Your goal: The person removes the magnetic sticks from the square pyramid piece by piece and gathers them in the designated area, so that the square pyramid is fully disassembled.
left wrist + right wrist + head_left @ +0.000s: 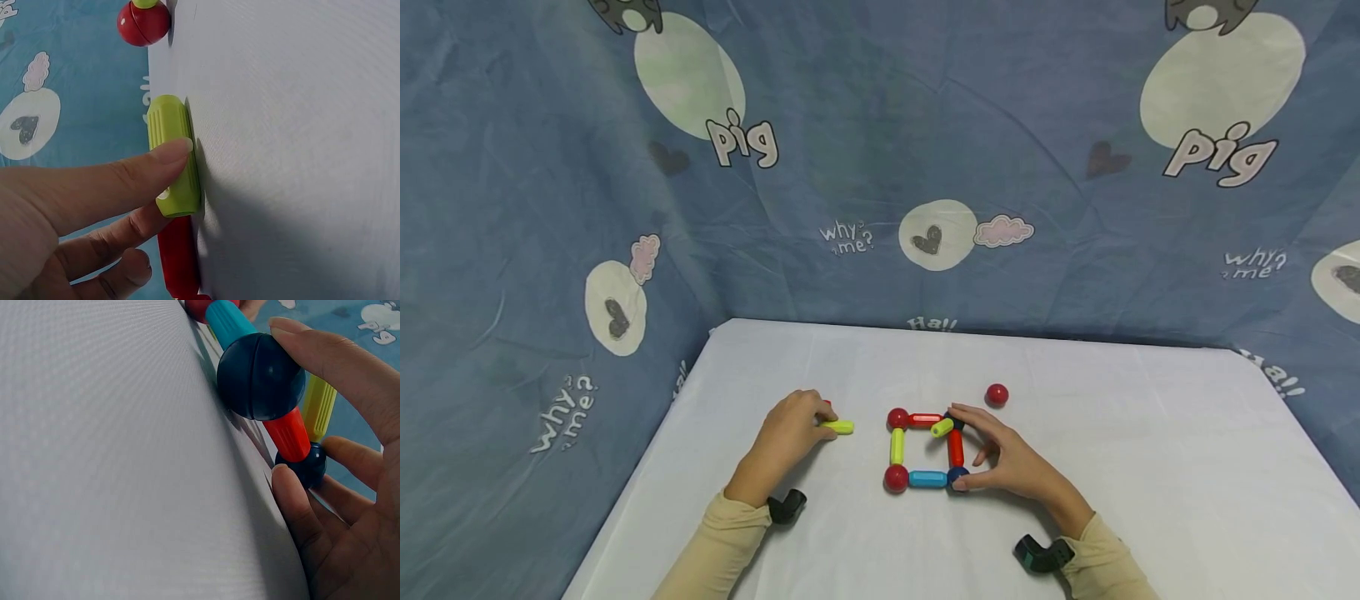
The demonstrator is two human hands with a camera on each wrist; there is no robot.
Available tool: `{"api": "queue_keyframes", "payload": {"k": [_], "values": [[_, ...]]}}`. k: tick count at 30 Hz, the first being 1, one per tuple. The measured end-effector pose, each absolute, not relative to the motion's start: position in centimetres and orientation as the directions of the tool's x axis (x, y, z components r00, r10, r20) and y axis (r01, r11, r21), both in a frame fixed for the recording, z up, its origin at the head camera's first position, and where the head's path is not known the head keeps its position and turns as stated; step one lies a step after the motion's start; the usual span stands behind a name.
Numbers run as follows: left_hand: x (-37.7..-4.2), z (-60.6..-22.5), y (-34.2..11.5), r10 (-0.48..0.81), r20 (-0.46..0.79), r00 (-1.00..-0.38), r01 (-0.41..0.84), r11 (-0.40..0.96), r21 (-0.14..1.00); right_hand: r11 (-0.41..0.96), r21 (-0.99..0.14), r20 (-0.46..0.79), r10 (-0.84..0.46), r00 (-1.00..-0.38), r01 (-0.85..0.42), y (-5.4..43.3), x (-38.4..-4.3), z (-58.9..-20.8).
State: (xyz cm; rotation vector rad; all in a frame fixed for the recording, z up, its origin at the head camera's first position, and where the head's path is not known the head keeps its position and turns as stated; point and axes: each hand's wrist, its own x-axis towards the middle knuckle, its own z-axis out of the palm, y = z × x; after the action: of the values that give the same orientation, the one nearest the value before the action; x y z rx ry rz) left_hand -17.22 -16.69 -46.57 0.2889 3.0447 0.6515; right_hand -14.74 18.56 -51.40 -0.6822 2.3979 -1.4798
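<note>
White tabletop (850, 542) carries a square frame (928, 479): glossy red and navy balls (896, 478), red, blue and lime rods (956, 448). Right hand (1015, 465), fingers spread wide, grips navy corners (256, 381); left hand (788, 427) narrowly pinches a ribbed lime rod (167, 122).

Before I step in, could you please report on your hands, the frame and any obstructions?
Left hand pinching yellow-green rod. Right hand gripping four-sided frame at right side. Loose red ball beyond, seemingly not in the way.
</note>
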Motion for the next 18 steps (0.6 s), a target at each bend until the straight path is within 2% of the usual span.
{"api": "queue_keyframes", "payload": {"k": [11, 18], "values": [[-17.37, -46.59, -16.91, 0.184, 0.006, -0.983, 0.169, 0.889, 0.425, 0.374, -0.891, 0.038, -0.503, -0.863, -0.257, 18.53, -14.64, -51.23], [-17.39, -46.41, -16.7, 0.243, 0.063, -0.968, 0.244, 0.855, 0.457, 0.38, -0.888, 0.034, -0.509, -0.86, -0.26, 18.54, -14.71, -51.31]]}}
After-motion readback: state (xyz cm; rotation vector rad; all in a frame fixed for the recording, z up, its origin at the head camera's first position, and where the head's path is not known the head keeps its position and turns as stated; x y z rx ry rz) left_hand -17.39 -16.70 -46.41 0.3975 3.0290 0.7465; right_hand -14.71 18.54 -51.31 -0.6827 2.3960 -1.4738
